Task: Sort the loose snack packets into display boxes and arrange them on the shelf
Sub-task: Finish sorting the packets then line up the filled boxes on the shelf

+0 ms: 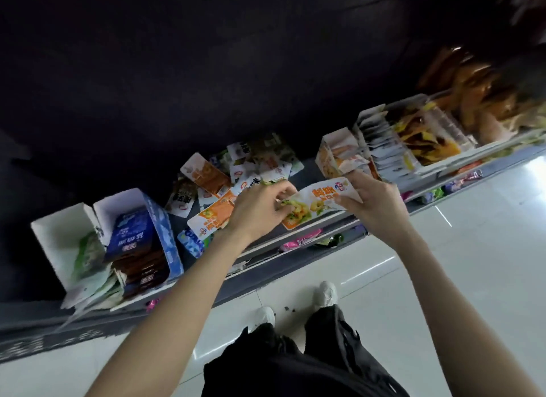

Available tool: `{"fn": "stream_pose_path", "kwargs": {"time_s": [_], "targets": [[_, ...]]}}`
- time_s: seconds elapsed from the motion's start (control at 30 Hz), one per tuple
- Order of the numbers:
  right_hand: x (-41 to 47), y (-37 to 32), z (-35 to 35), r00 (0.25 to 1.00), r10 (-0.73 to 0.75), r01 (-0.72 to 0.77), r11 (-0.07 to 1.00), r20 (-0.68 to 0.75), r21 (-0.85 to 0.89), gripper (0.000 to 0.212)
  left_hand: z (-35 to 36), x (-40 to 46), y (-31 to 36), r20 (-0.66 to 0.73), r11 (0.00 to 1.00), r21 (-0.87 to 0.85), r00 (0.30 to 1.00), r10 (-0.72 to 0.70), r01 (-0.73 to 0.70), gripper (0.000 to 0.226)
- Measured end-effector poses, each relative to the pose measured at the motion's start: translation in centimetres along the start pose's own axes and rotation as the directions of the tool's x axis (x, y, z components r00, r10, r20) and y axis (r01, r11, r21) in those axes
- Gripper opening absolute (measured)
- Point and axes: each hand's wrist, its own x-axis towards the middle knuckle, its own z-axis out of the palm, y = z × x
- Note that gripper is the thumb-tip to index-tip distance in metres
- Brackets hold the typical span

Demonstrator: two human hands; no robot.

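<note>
An orange and white snack packet (317,201) is held flat between both hands over the shelf's front edge. My left hand (260,209) pinches its left end; my right hand (370,203) grips its right end. Behind the hands lies a pile of loose packets (236,172) on the dark shelf (307,166). An orange and white display box (336,152) stands just behind my right hand, open at the top. At the left, a blue display box (156,228) holds dark packets, next to a white box (62,240) with green packets.
To the right stand more display boxes (413,136) filled with white and yellow packets. A lower shelf (304,240) shows pink and green packets. Below are white floor tiles (443,278), my white shoes and dark trousers.
</note>
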Motion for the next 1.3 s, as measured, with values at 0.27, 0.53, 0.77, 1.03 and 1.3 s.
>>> {"fn": "stream_pose_path", "kwargs": {"time_s": [0.27,0.53,0.77,1.03,1.3], "targets": [[2.6,5.5,-5.3,0.879,-0.150,0.129,0.989,-0.452,-0.077,0.033,6.4,10.4,5.0,-0.325,0.976,-0.199,0.946,0.023,-0.092,0.033],[11.8,10.4,-8.0,0.915,-0.373,0.331,0.913,-0.157,-0.239,0.027,12.8,14.6,5.4,-0.037,0.781,-0.388,0.839,-0.544,0.489,0.066],[15.8,11.8,-4.6,0.799,-0.396,0.597,0.612,0.452,-0.519,0.038,15.1,14.9,7.0,-0.090,0.742,-0.465,0.809,-0.581,0.482,0.063],[15.0,11.9,-2.6,0.787,-0.300,0.615,0.446,0.539,-0.650,0.034,16.1,14.6,7.1,-0.132,0.749,-0.433,0.787,-0.603,0.501,0.060],[13.0,12.2,-1.4,0.758,-0.612,0.640,0.632,0.225,-0.437,0.032,14.4,10.9,6.7,-0.213,0.704,-0.538,0.733,-0.645,0.463,0.040]]}}
